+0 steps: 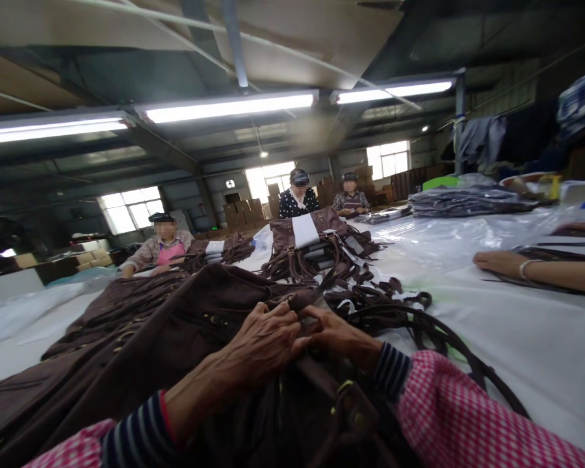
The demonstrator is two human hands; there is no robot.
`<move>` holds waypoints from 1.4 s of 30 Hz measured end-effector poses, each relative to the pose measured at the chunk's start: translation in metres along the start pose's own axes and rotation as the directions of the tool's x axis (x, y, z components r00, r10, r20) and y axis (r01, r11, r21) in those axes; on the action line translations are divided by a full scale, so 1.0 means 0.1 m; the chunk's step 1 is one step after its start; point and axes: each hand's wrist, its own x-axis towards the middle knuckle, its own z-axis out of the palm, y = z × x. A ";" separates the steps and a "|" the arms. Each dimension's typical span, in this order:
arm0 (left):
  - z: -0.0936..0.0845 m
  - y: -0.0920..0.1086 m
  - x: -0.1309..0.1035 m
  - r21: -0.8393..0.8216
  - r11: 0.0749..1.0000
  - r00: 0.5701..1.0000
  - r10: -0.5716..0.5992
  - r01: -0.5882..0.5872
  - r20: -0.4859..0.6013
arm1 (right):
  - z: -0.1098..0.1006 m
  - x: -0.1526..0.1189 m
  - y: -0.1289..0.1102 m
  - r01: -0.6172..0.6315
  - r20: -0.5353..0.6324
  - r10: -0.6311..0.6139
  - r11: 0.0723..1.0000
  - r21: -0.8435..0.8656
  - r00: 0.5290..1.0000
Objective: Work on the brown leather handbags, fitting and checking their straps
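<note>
Dark brown bags (175,325) with brass-coloured buckles cover the near left and middle of the table. My left hand (268,338) has its fingers curled over brown strap material at the top of the nearest bag. Close beside it, my right hand (334,331) pinches the same area, its thumb and fingers bent inward. The fingertips of both hands come together there, and what exactly lies between them is too small to make out. A brown strap with a brass-coloured ring (346,388) hangs just below my hands.
Stacked brown bags (305,237) with white wraps stand ahead, near a heap of straps (394,292). Another person's hand (500,263) rests at right. Plastic-wrapped goods (463,198) lie behind it on the white table (541,338). Three people are across the table.
</note>
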 end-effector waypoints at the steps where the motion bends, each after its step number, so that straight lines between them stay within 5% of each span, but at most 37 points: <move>1: -0.02 0.00 -0.01 0.002 1.000 1.000 0.021 -0.021 0.017 | -0.03 -0.04 -0.04 -0.021 0.005 0.021 1.000 0.001 1.000; 6: -0.11 0.00 -0.04 0.000 0.994 0.992 0.106 -0.107 0.071 | -0.27 -0.15 -0.19 -0.075 -0.012 0.074 0.991 -0.109 0.997; 10: -0.15 0.00 -0.04 -0.071 0.995 0.990 0.073 -0.065 0.118 | -0.40 -0.24 -0.19 0.067 0.143 -0.028 0.959 -0.277 0.989; 14: -0.16 -0.01 -0.05 -0.152 0.984 0.980 0.116 -0.091 0.164 | -0.29 -0.30 -0.07 0.158 0.198 -0.064 0.848 -0.506 0.978; 21: -0.14 -0.07 -0.06 -0.144 0.978 0.972 0.174 -0.152 0.156 | -0.09 -0.28 0.01 0.147 0.162 -0.068 0.825 -0.546 0.984; 27: -0.08 -0.05 0.02 -0.117 0.993 0.993 -0.014 0.028 0.118 | -0.02 -0.26 0.00 0.105 0.035 -0.152 0.480 -0.871 0.988; 30: -0.09 -0.02 0.08 -0.002 0.997 0.988 -0.071 0.072 0.139 | -0.02 -0.09 0.09 0.086 0.001 -0.212 0.392 -0.916 0.977; 36: -0.12 0.04 0.17 0.084 0.986 0.974 -0.155 0.143 0.168 | -0.01 0.21 0.34 0.059 -0.108 -0.330 0.456 -0.888 0.938; 40: -0.11 0.03 0.36 0.093 0.983 0.981 0.149 -0.161 0.121 | -0.03 0.21 0.48 0.101 -0.180 -0.392 0.598 -0.795 0.902; 42: -0.14 -0.03 0.53 0.153 0.966 0.968 0.183 -0.210 0.173 | -0.06 0.20 0.53 0.149 -0.215 -0.427 0.673 -0.724 0.878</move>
